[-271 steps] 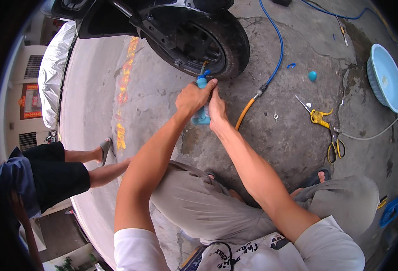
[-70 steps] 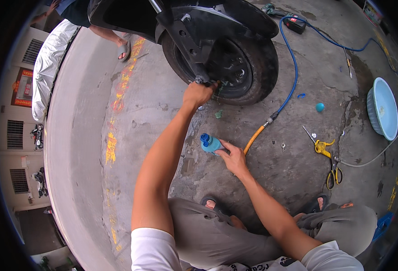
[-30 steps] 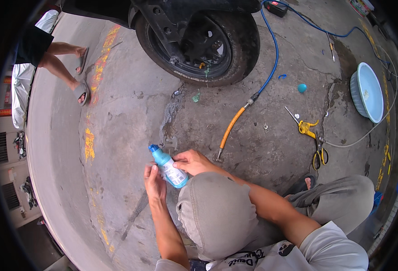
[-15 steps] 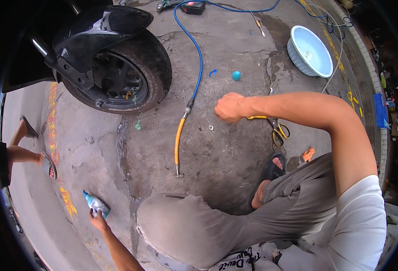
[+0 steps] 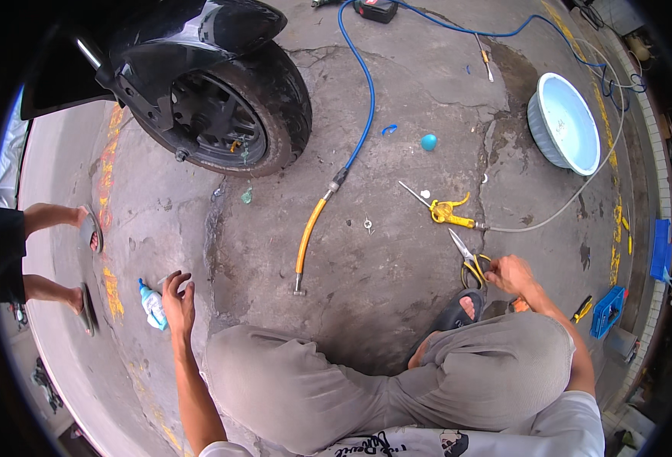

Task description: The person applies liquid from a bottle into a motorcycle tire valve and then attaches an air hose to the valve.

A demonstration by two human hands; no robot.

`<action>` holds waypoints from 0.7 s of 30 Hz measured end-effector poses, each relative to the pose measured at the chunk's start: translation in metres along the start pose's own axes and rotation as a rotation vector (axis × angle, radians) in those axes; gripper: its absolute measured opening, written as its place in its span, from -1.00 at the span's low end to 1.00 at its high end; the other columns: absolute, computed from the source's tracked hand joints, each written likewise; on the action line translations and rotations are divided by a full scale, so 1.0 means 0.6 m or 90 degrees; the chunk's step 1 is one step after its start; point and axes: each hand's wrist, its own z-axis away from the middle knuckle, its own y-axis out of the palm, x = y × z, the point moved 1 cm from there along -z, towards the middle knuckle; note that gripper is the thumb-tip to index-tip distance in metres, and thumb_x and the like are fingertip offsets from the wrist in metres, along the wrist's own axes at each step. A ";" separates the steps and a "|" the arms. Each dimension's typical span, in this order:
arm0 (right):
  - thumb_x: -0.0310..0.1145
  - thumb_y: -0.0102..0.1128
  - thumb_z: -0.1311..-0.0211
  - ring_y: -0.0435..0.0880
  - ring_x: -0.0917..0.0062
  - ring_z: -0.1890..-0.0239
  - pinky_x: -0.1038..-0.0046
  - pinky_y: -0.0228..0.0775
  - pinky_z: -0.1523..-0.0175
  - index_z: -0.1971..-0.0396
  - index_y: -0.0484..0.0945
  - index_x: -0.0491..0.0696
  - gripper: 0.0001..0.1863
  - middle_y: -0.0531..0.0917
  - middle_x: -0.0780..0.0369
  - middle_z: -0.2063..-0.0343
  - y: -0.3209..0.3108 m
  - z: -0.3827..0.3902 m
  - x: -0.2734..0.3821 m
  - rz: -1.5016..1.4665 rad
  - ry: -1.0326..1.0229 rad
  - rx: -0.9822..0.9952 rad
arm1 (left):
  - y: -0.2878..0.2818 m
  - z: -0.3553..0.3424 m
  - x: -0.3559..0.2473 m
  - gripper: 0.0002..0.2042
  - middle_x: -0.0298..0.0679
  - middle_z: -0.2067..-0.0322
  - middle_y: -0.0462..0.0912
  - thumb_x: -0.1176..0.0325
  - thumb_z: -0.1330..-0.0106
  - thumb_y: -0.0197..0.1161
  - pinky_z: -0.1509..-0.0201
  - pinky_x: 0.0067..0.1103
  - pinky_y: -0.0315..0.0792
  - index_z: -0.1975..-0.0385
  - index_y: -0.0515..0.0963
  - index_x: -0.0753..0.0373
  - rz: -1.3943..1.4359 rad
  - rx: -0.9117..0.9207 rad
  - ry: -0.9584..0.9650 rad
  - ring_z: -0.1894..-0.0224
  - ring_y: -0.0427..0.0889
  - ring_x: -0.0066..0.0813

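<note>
Yellow scissors [image 5: 469, 260] now have the right hand [image 5: 512, 275] at their handles.

Left hand [image 5: 179, 306] has let the blue bottle [image 5: 152, 307] go at left, right hand [image 5: 513, 276] now down by the scissors [image 5: 469, 257], near right!

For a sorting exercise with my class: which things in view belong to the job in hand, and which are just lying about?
Probably the job's:
blue bottle beside the left hand
scissors by the right hand
front wheel

Apparently just lying about:
round teal object
pale blue basin
orange-handled tool
</note>
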 end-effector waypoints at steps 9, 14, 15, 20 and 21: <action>-0.58 0.21 -0.08 0.72 0.12 0.05 0.09 0.58 -0.03 -0.02 0.46 -0.05 -0.56 0.71 0.00 0.16 -0.043 -0.196 0.074 0.188 -0.223 -0.211 | 0.074 -0.059 -0.269 -0.70 -0.03 0.00 0.72 0.28 -0.41 0.27 -0.07 -0.30 0.59 -0.07 0.66 0.24 -0.032 0.269 0.198 0.02 0.74 -0.07; -0.50 0.25 -0.12 0.75 -0.05 0.15 0.01 0.59 0.04 -0.08 0.40 -0.11 -0.52 0.74 -0.08 0.23 -0.104 -0.210 0.084 0.102 -0.213 -0.131 | 0.082 -0.044 -0.310 -0.70 -0.06 -0.01 0.72 0.29 -0.43 0.27 -0.11 -0.31 0.59 -0.08 0.65 0.24 -0.009 0.356 0.180 0.00 0.73 -0.10; -0.48 0.27 -0.13 0.74 -0.08 0.19 0.01 0.59 0.06 -0.12 0.39 -0.11 -0.48 0.74 -0.08 0.22 -0.116 -0.209 0.086 0.029 -0.233 -0.138 | 0.082 -0.043 -0.311 -0.70 -0.05 -0.02 0.71 0.31 -0.44 0.27 -0.13 -0.33 0.60 -0.09 0.65 0.27 -0.003 0.384 0.167 -0.02 0.73 -0.11; -0.25 0.17 -0.26 0.69 -0.01 0.02 0.00 0.48 -0.06 -0.10 0.48 -0.17 -0.54 0.66 -0.18 0.10 -0.244 -0.090 0.251 0.032 -0.187 -0.081 | 0.090 -0.053 -0.322 -0.70 -0.07 0.08 0.78 0.25 -0.46 0.24 -0.11 -0.32 0.59 -0.07 0.67 0.23 -0.043 0.401 0.220 0.03 0.76 -0.13; -0.25 0.17 -0.26 0.69 -0.01 0.02 0.00 0.48 -0.06 -0.10 0.48 -0.17 -0.54 0.66 -0.18 0.10 -0.257 -0.087 0.272 0.034 -0.187 -0.084 | 0.100 -0.052 -0.328 -0.70 -0.07 0.08 0.78 0.25 -0.46 0.24 -0.11 -0.32 0.59 -0.07 0.67 0.23 -0.042 0.398 0.222 0.03 0.76 -0.13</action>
